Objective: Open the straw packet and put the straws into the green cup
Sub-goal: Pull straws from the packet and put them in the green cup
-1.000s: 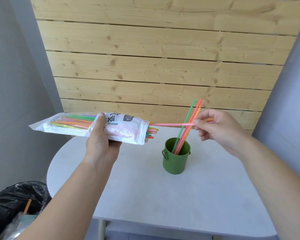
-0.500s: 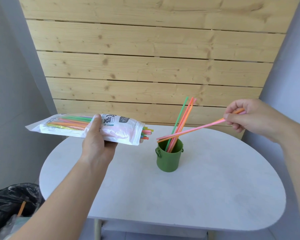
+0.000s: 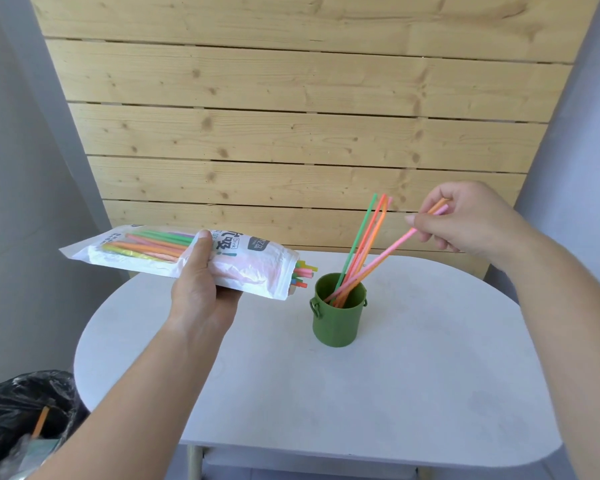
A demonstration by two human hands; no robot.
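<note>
Right hand (image 3: 465, 220) pinches two straws (image 3: 388, 252) by the top — seemingly light, bendy — tips in green cup (image 3: 336, 323); left hand (image 3: 201, 289) grips straw packet (image 3: 253, 261).

The only print is on the white straw packet (image 3: 257, 271), on its upper face between the middle and the open end; a large dark Chinese character, 吸, stands there at an angle; just beside it a small outlined tag reads "Drink"; nearer the opening sits a dark badge with white lettering too small to read; faint lines of print along the far edge are blurred; the left hand (image 3: 201, 292) covers part of the print with its thumb.
</note>
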